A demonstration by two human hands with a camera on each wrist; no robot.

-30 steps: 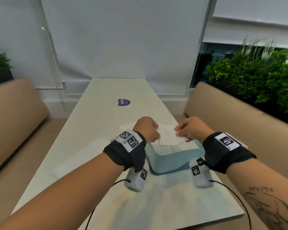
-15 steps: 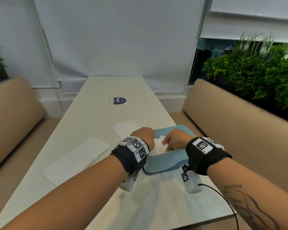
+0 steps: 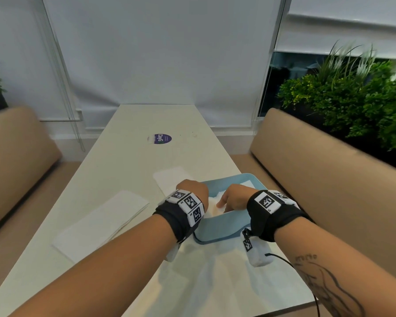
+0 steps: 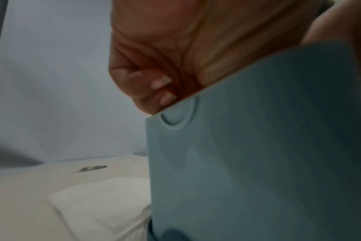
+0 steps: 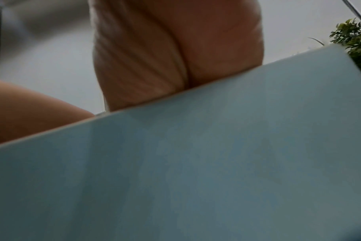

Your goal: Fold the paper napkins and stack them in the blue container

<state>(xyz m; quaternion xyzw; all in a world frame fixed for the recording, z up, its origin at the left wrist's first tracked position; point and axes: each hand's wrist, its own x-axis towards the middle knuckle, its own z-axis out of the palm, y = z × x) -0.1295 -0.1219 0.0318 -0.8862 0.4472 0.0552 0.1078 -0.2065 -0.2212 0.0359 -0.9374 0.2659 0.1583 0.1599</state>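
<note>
L hand (image 3: 193, 191) + R hand (image 3: 236, 199) in blue container (image 3: 222, 227), on napkin (image 3: 213, 205) — fingers' grip untellable.

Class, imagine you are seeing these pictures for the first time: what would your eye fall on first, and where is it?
The left hand and the right hand meet at the blue container near the front of the table, over a white napkin inside it. More napkins lie flat on the table to its left, and a green plant rises behind the right bench.
</note>
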